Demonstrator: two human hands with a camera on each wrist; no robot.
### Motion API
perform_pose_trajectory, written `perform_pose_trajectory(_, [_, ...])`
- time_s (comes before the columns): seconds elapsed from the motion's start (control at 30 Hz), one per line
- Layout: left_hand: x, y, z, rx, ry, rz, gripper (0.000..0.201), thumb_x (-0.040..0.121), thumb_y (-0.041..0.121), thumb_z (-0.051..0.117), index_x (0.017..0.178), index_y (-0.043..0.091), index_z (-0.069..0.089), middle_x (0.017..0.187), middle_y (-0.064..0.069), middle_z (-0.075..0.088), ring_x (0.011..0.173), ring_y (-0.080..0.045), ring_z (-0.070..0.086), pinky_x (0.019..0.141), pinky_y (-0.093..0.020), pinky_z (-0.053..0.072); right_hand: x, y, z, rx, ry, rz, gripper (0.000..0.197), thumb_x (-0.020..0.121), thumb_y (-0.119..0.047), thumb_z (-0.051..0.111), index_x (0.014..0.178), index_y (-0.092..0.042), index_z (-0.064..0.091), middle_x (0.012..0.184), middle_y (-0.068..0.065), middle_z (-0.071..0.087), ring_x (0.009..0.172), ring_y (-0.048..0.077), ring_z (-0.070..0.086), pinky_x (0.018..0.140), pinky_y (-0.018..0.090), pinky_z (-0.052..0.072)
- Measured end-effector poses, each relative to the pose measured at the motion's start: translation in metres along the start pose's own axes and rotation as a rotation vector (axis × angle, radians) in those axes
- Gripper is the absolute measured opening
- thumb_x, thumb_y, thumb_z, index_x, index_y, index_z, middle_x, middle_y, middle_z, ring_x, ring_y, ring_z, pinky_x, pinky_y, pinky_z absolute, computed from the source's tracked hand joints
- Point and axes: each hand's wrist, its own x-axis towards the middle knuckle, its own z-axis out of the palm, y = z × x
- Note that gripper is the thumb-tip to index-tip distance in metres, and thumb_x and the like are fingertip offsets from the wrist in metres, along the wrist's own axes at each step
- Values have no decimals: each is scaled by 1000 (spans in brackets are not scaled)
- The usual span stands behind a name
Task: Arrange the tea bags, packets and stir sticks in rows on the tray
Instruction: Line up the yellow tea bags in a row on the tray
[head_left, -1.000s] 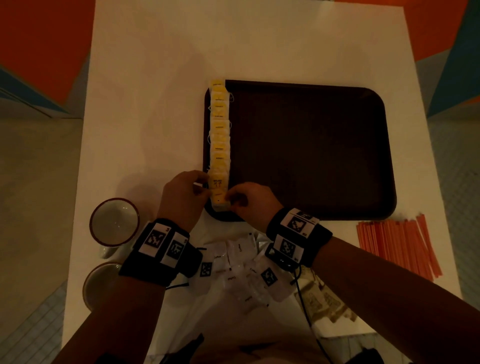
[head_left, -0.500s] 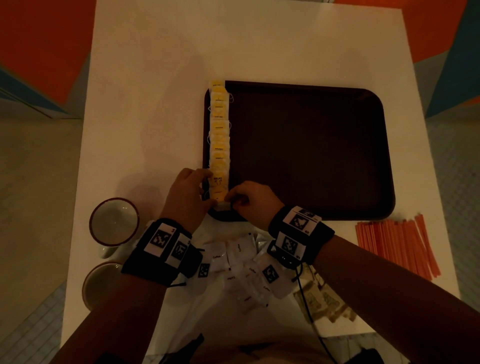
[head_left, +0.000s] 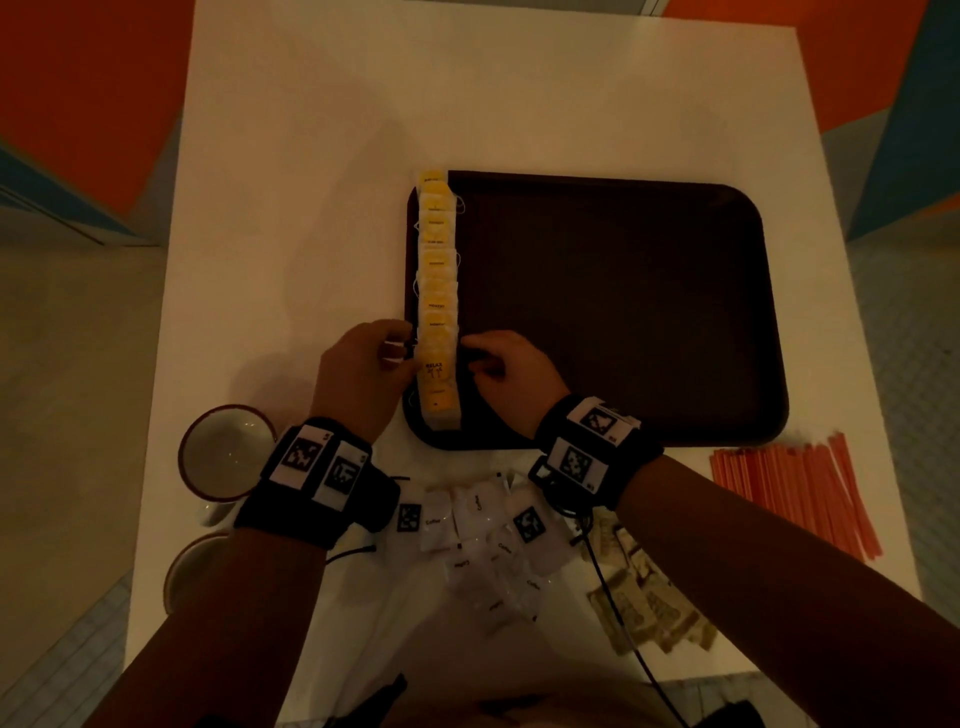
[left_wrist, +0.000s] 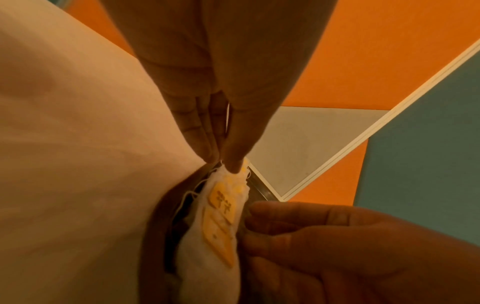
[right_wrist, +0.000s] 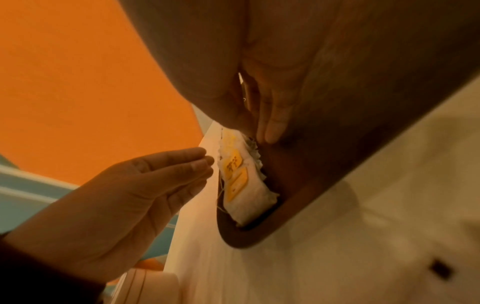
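Note:
A dark brown tray (head_left: 623, 312) lies on the white table, with a row of yellow tea bags (head_left: 438, 270) overlapping along its left edge. The nearest tea bag (head_left: 439, 387) (left_wrist: 221, 222) (right_wrist: 241, 185) lies flat at the tray's front left corner. My left hand (head_left: 400, 353) (left_wrist: 223, 162) (right_wrist: 207, 164) has straight fingers whose tips touch the row's left side. My right hand (head_left: 475, 358) (right_wrist: 267, 133) (left_wrist: 252, 222) stands on the row's right side, fingertips on the tray against the bags. Neither hand holds anything.
White coffee packets (head_left: 488, 535) lie in a loose heap under my wrists, brown packets (head_left: 649, 608) to their right. Orange stir sticks (head_left: 795, 488) lie right of the tray. Two cups (head_left: 223, 452) (head_left: 192, 571) stand at the near left. Most of the tray is bare.
Both hands moved a little away from me along the row. The right hand let go of the nearest tea bag's corner and now flanks the row opposite the left.

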Motion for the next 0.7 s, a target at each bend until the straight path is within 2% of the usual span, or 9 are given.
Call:
perform_pose_trajectory(0.1, [7, 5, 1, 7, -13, -11, 35, 82, 16, 66, 116, 14, 61, 113, -7, 65, 88, -12, 60, 81, -19, 42, 5, -4, 4, 90, -19, 9, 50, 86, 6, 47, 132, -11, 45, 139, 7, 42, 116, 19, 53, 97, 22, 41])
perform_pose_trajectory(0.17, [8, 8, 1, 10, -23, -8, 35, 81, 15, 66, 116, 15, 61, 112, -9, 65, 92, -16, 62, 83, -22, 44, 7, -6, 7, 85, -30, -6, 49, 85, 7, 47, 131, -10, 47, 139, 8, 44, 119, 21, 51, 100, 23, 40])
perform_pose_trajectory(0.27, [11, 7, 2, 3, -22, -16, 35, 81, 16, 66, 116, 17, 61, 112, -9, 66, 91, -14, 61, 82, -23, 45, 13, -6, 9, 102, 36, 14, 48, 86, 6, 46, 131, -10, 47, 139, 9, 44, 119, 20, 52, 99, 21, 39])
perform_pose_trajectory(0.33, [14, 5, 3, -9, -14, -9, 35, 83, 15, 65, 117, 16, 60, 115, -8, 64, 90, -10, 58, 79, -19, 42, 21, -5, 7, 121, 99, 37, 51, 87, 5, 44, 136, -11, 40, 143, 9, 39, 126, 20, 46, 105, 23, 35])
perform_pose_trajectory(0.43, [22, 3, 3, -65, -6, 2, 41, 83, 14, 64, 123, 13, 56, 123, -9, 60, 102, -18, 60, 83, -20, 42, 34, -9, 4, 186, 87, 46, 58, 88, 4, 42, 142, -12, 28, 148, 9, 33, 135, 20, 35, 113, 29, 28])
perform_pose_trajectory(0.5, [27, 4, 2, -86, -11, -3, 42, 83, 13, 64, 124, 11, 55, 123, -10, 60, 106, -21, 60, 85, -21, 43, 38, -13, 5, 194, 55, 7, 57, 89, 0, 44, 141, -18, 31, 141, 9, 44, 127, 19, 45, 105, 24, 35])
perform_pose_trajectory(0.6, [35, 3, 1, -98, -16, 9, 42, 82, 14, 65, 123, 11, 56, 121, -11, 61, 106, -19, 60, 86, -22, 44, 42, -14, 9, 180, 40, -32, 49, 89, -9, 47, 135, -27, 41, 121, 6, 60, 106, 19, 59, 93, 25, 48])
perform_pose_trajectory(0.67, [40, 4, 0, -92, -13, 10, 43, 83, 16, 65, 124, 12, 55, 122, -11, 60, 107, -19, 59, 86, -22, 44, 45, -13, 6, 177, 71, -13, 49, 90, -5, 45, 136, -21, 41, 124, 5, 58, 108, 16, 56, 89, 11, 41])
perform_pose_trajectory(0.7, [44, 5, 0, -95, -13, 20, 44, 83, 17, 64, 125, 11, 54, 124, -11, 59, 109, -20, 58, 87, -22, 43, 48, -14, 3, 175, 93, 8, 51, 90, -3, 43, 138, -17, 38, 128, 6, 54, 114, 16, 52, 90, 9, 36])
